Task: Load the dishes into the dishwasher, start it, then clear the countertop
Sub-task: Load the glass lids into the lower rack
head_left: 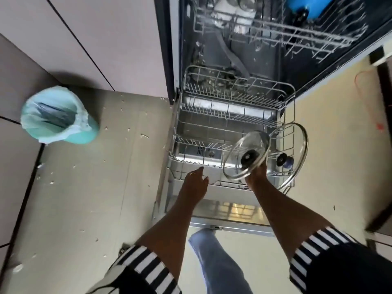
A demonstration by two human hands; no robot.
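From the head view I am looking straight down into the open dishwasher, in the loading step. The white wire lower rack (233, 118) is pulled out over the dropped stainless door (229, 211). My right hand (255, 176) grips the small round glass lid with a black knob (247, 154) by its near rim. The lid is tilted and held over the front right part of the rack, apart from the wires as far as I can see.

Just to its right a larger glass lid with a dark knob (297, 145) stands on edge against the rack's right side. My left hand (196, 178) holds nothing, fingers loosely extended at the rack's front rim. The blur keeps me from telling whether they touch the wire.

Above, the upper wire rack (275, 32) carries glassware and a blue item. A teal waste bin with a pale liner (57, 117) sits on the crumb-strewn floor (106, 166) to the left.

Next, I judge, the small lid must go on edge between the tines beside the larger one, clear of it. I would lower it slowly so the glass does not knock.
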